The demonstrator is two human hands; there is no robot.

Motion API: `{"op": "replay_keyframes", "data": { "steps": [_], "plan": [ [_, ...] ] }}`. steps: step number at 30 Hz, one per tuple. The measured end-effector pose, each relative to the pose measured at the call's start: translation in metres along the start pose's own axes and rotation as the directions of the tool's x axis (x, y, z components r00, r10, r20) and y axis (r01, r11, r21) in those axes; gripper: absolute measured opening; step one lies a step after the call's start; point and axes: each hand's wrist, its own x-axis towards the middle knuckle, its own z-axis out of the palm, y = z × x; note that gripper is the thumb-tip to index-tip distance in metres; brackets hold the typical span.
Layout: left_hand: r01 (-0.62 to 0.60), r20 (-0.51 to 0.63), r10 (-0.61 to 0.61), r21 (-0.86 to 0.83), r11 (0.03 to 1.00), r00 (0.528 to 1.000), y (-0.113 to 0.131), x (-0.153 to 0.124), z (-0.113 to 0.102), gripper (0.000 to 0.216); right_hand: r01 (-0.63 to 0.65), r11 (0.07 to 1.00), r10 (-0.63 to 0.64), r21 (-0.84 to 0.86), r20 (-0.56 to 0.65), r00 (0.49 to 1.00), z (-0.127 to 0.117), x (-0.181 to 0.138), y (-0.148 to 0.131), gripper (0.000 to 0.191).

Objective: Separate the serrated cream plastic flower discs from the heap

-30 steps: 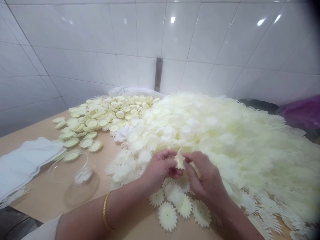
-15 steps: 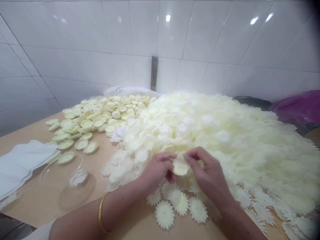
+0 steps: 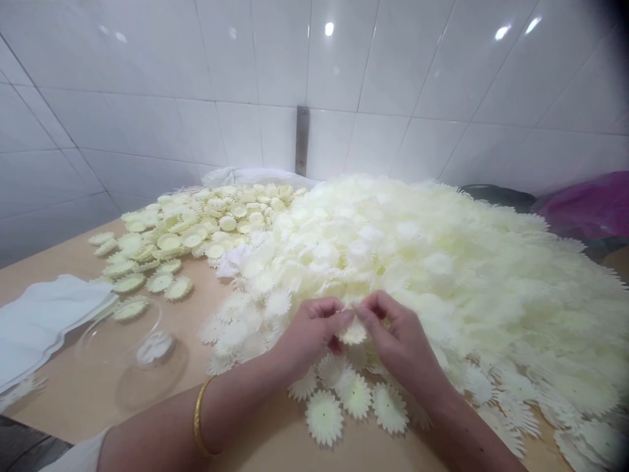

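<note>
My left hand [image 3: 310, 333] and my right hand [image 3: 399, 341] meet over the near edge of a big heap of cream fabric petal discs [image 3: 442, 275]. Both pinch one small petal disc [image 3: 352, 333] between thumbs and fingertips, held just above the wooden table [image 3: 88, 393]. A gold bangle [image 3: 198, 418] circles my left wrist. Several loose discs [image 3: 344, 400] lie flat on the table right below my hands.
A separate spread of yellower, cupped discs [image 3: 191, 229] lies at the far left. An upturned clear glass [image 3: 140, 351] rests on its side near a white cloth [image 3: 44, 318] at the left edge. White tiled wall behind; a purple bag [image 3: 590, 206] at far right.
The disc, held upright a second ago, has turned flatter and lower between my fingertips. My hands have drawn slightly closer together, and the view has shifted a little.
</note>
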Motion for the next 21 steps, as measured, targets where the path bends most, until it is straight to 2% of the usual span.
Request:
{"op": "replay_keyframes", "data": {
  "steps": [4, 7, 13, 16, 19, 21],
  "plan": [
    [-0.037, -0.029, 0.037, -0.001, 0.999, 0.999, -0.0002, -0.0013, 0.0004, 0.035, -0.061, 0.996, 0.059, 0.064, 0.027, 0.998, 0.0004, 0.0010, 0.0009, 0.034],
    [-0.041, -0.059, 0.042, 0.020, 0.999, 0.997, 0.0005, -0.0019, 0.0005, 0.036, -0.092, 0.985, 0.080, 0.145, 0.082, 0.993, -0.0008, 0.0014, 0.0002, 0.033],
    [-0.095, -0.090, 0.093, -0.019, 0.995, 0.992, -0.0016, 0.0002, -0.0005, 0.032, -0.062, 0.963, 0.011, 0.261, 0.192, 0.981, -0.0031, 0.0022, -0.0035, 0.020],
    [-0.054, -0.089, 0.047, -0.083, 0.995, 0.995, -0.0050, 0.0012, -0.0009, 0.031, -0.045, 0.968, -0.009, 0.249, 0.213, 0.977, -0.0031, 0.0018, -0.0044, 0.018],
    [0.005, -0.078, -0.018, -0.165, 0.986, 0.997, -0.0062, 0.0010, -0.0005, 0.030, -0.031, 0.979, -0.008, 0.203, 0.187, 0.982, -0.0033, 0.0012, -0.0044, 0.022],
    [0.037, -0.060, -0.050, -0.200, 0.979, 0.997, -0.0041, 0.0006, 0.0003, 0.030, 0.001, 0.986, -0.018, 0.165, 0.105, 0.994, -0.0056, 0.0014, -0.0045, 0.023]
  ]
}}
